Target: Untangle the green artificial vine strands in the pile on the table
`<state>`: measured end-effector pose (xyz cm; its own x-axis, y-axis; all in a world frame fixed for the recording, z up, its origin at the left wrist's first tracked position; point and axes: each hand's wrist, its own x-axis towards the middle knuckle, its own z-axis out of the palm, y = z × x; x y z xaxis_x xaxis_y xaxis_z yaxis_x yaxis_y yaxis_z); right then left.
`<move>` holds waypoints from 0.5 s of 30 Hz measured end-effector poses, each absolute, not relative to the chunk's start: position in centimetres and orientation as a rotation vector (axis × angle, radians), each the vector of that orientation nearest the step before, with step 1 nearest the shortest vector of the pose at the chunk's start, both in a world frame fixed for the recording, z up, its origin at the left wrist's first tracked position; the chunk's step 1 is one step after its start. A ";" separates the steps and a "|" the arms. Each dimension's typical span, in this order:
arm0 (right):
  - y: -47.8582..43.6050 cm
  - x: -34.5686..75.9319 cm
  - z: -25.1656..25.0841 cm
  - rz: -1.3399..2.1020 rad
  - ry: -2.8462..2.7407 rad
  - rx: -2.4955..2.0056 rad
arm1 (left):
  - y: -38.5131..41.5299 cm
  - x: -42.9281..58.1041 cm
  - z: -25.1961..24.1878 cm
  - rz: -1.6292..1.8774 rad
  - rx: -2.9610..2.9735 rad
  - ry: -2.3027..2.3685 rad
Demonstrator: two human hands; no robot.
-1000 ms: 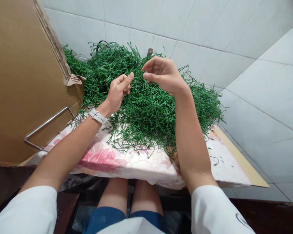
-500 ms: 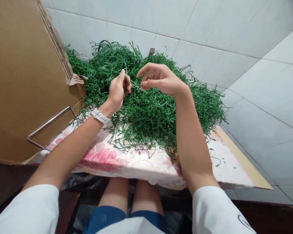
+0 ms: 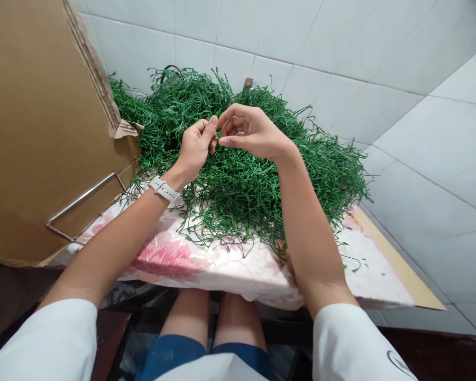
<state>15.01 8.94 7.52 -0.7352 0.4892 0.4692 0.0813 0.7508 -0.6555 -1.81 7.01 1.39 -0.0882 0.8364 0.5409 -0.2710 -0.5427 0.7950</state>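
A big heap of thin, curly green sprigs with small bud-like tips (image 3: 246,185) covers much of the flowered cloth (image 3: 218,270). Over its middle, my left hand (image 3: 196,145) is closed in a pinch, thumb against fingers, on a green sprig that is mostly hidden by the fingertips. My right hand (image 3: 257,132) arches just beside it, fingers curved and thumb apart from the index finger. Its fingertips come right up to the left thumb and the sprig. Whether they touch the sprig I cannot make out.
A tall cardboard box (image 3: 43,132) stands on the left, with a bent metal wire handle (image 3: 83,198) near it. White tiled wall (image 3: 321,42) closes off the back and right. A small metal bracket (image 3: 248,83) shows behind the heap. Loose bits lie at the cloth's right.
My right hand has moved left, bringing its fingertips to my left hand. My left hand has turned slightly inward, and the sprig that stretched between the hands is now mostly hidden.
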 end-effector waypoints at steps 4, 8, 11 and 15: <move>9.0 15.0 7.5 0.928 -2.233 -0.433 | 6.6 -1.7 1.7 1.723 1.340 0.640; 8.4 14.5 7.6 1.063 -2.108 -0.494 | 5.8 -1.4 1.9 1.705 1.354 0.620; 7.8 13.8 7.6 1.156 -1.988 -0.559 | 5.4 -1.1 1.9 1.673 1.314 0.632; 7.2 12.5 7.4 1.166 -1.859 -0.615 | 5.1 -0.8 2.2 1.617 1.203 0.652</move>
<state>12.53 7.16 7.41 -0.5301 0.7519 0.3921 -0.0257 0.4480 -0.8937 -0.81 5.11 2.17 -0.0301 0.9176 0.3964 -0.3864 -0.3764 0.8420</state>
